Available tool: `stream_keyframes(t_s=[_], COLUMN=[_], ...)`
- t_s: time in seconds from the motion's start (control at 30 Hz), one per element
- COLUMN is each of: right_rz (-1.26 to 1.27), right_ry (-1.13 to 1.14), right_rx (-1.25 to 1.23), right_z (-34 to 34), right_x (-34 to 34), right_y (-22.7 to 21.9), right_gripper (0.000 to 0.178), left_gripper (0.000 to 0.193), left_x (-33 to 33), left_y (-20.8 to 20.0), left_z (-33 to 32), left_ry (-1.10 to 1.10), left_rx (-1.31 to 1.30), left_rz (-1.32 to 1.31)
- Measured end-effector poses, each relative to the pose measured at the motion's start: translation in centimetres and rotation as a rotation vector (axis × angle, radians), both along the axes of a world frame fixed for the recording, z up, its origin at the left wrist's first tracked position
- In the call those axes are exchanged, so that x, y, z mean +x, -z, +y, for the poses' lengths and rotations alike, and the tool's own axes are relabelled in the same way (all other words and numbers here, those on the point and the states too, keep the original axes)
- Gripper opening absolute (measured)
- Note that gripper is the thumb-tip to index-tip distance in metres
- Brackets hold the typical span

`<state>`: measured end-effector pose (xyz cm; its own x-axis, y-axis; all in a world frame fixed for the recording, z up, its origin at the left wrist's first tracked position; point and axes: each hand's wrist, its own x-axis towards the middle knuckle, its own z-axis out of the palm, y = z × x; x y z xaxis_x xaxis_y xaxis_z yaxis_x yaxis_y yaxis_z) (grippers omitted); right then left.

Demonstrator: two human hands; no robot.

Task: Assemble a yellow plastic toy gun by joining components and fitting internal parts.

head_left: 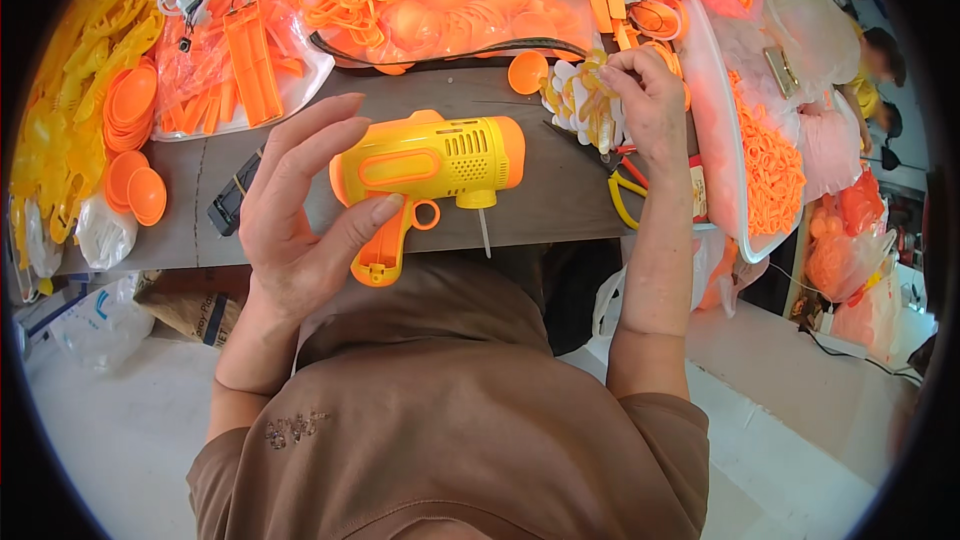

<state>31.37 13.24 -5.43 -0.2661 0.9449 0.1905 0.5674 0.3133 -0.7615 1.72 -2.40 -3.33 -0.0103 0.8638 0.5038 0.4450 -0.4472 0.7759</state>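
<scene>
A yellow and orange toy bubble gun (430,160) lies on its side at the table's front, barrel end to the right, its orange handle reaching over the edge. My left hand (295,210) is beside its rear end with fingers stretched apart; the thumb overlaps the top of the handle. A thin white stick (486,233) points down from the yellow collar under the barrel. At the far right, my right hand (648,105) pinches at a cluster of shiny yellow and white stickers (580,105). The exact piece between its fingertips is too small to tell.
Orange discs (135,90) and yellow parts (75,90) are piled at the left. A dark clip-like tool (232,200) lies behind my left hand. Yellow-handled pliers (626,198) lie near my right forearm. A white tub (745,190) of small orange pieces stands at the right; bagged orange parts (440,20) line the back.
</scene>
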Motion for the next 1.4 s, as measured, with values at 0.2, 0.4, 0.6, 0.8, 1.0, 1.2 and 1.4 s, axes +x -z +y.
stream_keyframes(t_s=[0.2,0.4,0.6,0.8,1.0,1.2,1.4], right_rz=[0.062,0.129,0.108,0.522,0.865,0.795,0.073], right_ry=[0.024,0.056,0.012,0.089,-0.073,-0.110,-0.455], right_rx=[0.006,-0.098,-0.065,-0.321,-0.261,0.014,0.552], right_z=[0.1,-0.1,-0.9,-4.5,-9.7,-10.4,-9.6], right_x=[-0.2,-0.5,-0.7,-3.4,-8.3,-8.7,-7.2], right_y=[-0.1,-0.4,-0.9,-3.2,-4.4,-3.9,-4.5], right_gripper=[0.009,0.009,0.022,0.025,0.017,0.033,0.029], left_gripper=[0.042,0.037,0.037,0.037,0.019,0.020,0.022], left_x=[0.4,0.9,1.1,3.0,5.5,3.3,1.5], left_y=[-0.5,-1.0,-1.0,-1.2,-3.1,-3.2,-3.1], left_z=[0.6,1.3,1.6,2.7,2.7,2.6,3.0], left_ry=[0.002,0.006,0.034,0.115,0.212,0.288,0.448], left_rx=[-0.001,0.004,-0.030,-0.112,-0.523,-0.629,-0.661], left_rz=[0.054,0.094,0.088,-0.148,-0.417,-0.505,-0.394])
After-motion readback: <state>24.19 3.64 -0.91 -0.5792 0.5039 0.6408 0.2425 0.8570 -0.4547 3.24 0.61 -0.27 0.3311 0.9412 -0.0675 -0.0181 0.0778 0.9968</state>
